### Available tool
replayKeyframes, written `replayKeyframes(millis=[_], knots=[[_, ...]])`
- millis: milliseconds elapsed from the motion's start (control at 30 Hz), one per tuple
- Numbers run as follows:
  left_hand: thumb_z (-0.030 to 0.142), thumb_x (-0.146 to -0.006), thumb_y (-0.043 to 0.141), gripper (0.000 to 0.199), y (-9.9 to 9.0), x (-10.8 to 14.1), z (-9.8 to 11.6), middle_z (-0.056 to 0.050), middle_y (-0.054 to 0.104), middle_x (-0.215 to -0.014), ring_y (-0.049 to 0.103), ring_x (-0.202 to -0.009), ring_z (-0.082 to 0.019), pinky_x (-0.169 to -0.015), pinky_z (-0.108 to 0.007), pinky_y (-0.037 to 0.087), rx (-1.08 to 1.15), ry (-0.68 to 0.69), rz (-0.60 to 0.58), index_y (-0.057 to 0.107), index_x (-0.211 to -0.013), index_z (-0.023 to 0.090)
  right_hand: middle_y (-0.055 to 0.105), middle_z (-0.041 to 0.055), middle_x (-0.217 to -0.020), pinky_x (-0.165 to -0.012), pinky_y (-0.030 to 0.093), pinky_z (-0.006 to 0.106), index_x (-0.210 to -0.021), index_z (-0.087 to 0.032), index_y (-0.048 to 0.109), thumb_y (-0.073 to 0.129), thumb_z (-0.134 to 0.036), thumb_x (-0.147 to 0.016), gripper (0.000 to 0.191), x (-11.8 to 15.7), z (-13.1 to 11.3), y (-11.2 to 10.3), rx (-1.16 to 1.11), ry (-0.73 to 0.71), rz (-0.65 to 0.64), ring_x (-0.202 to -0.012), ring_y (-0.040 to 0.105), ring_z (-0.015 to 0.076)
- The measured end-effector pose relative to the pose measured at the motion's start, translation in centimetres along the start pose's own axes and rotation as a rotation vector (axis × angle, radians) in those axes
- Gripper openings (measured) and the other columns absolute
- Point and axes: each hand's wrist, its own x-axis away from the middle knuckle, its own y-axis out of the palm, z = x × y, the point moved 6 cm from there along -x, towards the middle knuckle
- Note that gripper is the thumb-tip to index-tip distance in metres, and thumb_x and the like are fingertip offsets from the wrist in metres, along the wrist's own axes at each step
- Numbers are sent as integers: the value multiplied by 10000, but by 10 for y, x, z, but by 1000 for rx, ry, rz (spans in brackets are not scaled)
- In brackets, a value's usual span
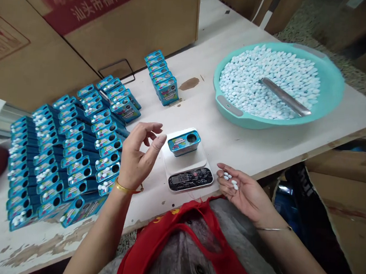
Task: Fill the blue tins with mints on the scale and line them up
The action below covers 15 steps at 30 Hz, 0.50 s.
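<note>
A blue candy tin (183, 143) with a round opening in its lid lies on the platform of a small white kitchen scale (188, 160). Digits show on the scale's dark display, too small to read surely. Just left of the tin, my left hand (140, 153) hovers with thumb and fingers apart and nothing between them, not touching the tin. My right hand (244, 191) is turned palm up at the scale's lower right, cupping several small white candies (231, 181) in its fingers.
Rows of blue tins (80, 147) stand at left, some with candies on top. More tins (162, 78) form a short row behind the scale. A turquoise basin (331, 86) of candies holds a metal scoop (284, 96) at right. Large cardboard boxes (115, 29) line the back.
</note>
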Motion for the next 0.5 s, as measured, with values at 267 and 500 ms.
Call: replayKeyframes(millis=[267,500], knots=[[383,-879,518,275,25,5,-12,-52,584,-1005,550,-842,-128,-718,-269,458,-33,21,-40,547,-1067,183,510,-30,-696,-380,286,195,-933,-190,632,665,-289,-734,225,-1,0,-6,105,-91,28,-456,338,51],[388,-876,505,360,54,-10,-4,-87,585,-1012,539,-910,-215,-799,-373,459,-351,189,-384,479,-1168,179,534,-29,-631,-385,251,177,-813,-189,652,715,-387,-696,239,-14,7,-12,142,-85,90,-437,336,37]])
